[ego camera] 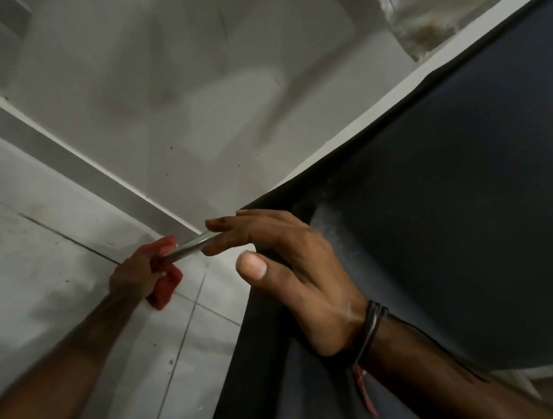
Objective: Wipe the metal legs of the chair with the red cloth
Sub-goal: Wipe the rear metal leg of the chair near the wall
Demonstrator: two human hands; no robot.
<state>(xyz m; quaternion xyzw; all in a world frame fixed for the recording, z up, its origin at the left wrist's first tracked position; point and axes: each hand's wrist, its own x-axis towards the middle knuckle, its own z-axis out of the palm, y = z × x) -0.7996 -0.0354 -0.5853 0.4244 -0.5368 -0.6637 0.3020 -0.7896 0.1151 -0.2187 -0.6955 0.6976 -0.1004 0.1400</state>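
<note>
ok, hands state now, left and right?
Left hand: closed on the red cloth, wrapped around the metal leg.
Right hand: open, fingers resting on the leg's upper end.

No text, label, brand, number or sign can be read anywhere in the head view, whether on the dark chair (459,195), the red cloth (164,288), the wall or the floor tiles.

Chair leg (191,247): smooth shiny metal. Red cloth (165,287): soft matt fabric. Floor tiles (36,278): smooth, dull.
</note>
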